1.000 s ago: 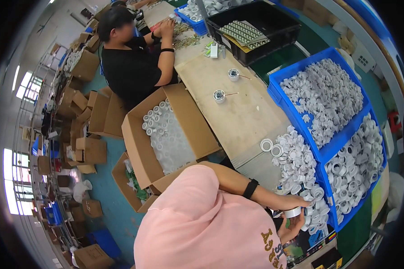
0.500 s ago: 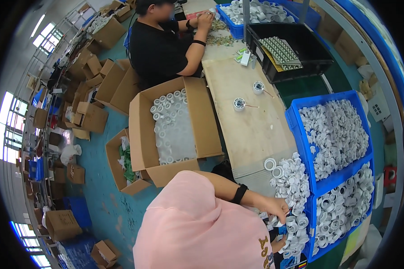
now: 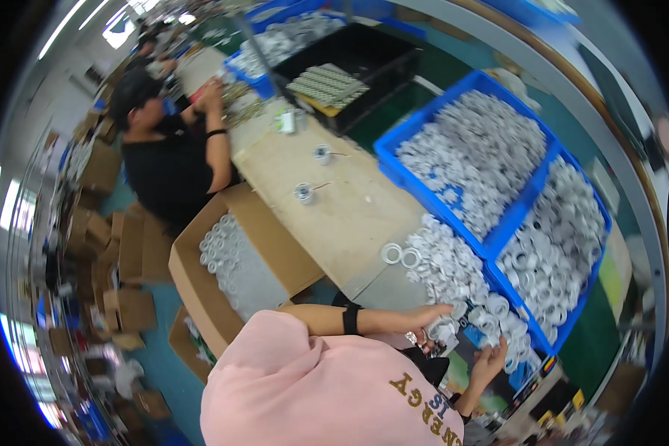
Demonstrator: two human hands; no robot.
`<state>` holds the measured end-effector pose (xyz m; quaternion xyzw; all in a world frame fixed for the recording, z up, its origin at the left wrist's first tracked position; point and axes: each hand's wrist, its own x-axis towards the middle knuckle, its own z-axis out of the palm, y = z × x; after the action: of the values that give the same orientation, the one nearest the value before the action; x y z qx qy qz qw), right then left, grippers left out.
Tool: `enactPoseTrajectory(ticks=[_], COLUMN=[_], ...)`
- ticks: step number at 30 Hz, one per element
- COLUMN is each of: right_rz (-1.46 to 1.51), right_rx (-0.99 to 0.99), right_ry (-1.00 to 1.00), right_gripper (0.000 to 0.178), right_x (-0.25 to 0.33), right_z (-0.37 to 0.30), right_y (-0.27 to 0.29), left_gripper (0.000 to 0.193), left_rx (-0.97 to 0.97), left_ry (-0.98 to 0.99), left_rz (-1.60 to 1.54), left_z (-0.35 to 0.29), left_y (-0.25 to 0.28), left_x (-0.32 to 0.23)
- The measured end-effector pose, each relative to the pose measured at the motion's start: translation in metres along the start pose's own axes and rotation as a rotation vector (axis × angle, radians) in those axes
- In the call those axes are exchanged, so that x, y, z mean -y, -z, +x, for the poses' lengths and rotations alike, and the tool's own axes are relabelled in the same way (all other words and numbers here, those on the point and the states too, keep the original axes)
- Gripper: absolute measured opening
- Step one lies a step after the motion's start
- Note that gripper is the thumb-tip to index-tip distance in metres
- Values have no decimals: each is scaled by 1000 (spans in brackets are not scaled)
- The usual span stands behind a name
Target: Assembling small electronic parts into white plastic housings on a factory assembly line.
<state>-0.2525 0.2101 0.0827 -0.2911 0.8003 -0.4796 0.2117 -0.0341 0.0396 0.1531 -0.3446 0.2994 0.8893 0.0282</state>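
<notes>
Nearest, at the lower right of the frame, both bare hands are at a loose pile of glossy white plastic rings [image 3: 492,318]. The left hand [image 3: 426,318], with a black band [image 3: 351,321] on its forearm, has its fingers curled inward over whitish pieces at the pile's left edge; whether it grips one I cannot tell. The right hand [image 3: 487,366], lower and further right, is partly open, thumb apart from raised fingers, its fingertips at a white ring; blur hides whether they have closed on it. The step in hand looks like handling single pieces from the pile, and a sure hold calls for a narrow pinch on one rim, clear of the neighbouring rings. Just above, a heap of small white plastic caps [image 3: 446,256] lies on the tan-topped counter [image 3: 349,230], with a flat white ring [image 3: 392,253] beside it. At right, a blue plastic bin [image 3: 514,303] holds more rings; a second blue plastic bin [image 3: 405,178], above it, holds small white pieces. Left of centre is an open brown cardboard box [image 3: 279,241] of pale round pieces. Farther up stand two round white units with thin wires [image 3: 303,193], then a black plastic crate [image 3: 394,63] and, upper left, a co-worker in black [image 3: 167,171].
</notes>
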Motion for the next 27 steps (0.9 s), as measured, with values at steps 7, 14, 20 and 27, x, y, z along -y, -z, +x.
enactPoseTrajectory(ticks=[7,14,20,27], right_rz=[873,995,723,218], right_rx=[186,169,140,76], right_ry=[-178,-217,-147,218], right_gripper=[34,29,26,35], right_x=[127,139,146,166], right_z=[-24,-39,-56,-61], right_y=[-34,-30,-41,-32], left_gripper=[36,33,23,20], left_rx=[6,112,-205,-164], left_ry=[-324,-339,-799,-784], left_rz=[-95,207,629,635], left_z=[3,1,1,-17], left_y=[-17,-18,-34,-35], left_x=[-22,-31,-19,-24])
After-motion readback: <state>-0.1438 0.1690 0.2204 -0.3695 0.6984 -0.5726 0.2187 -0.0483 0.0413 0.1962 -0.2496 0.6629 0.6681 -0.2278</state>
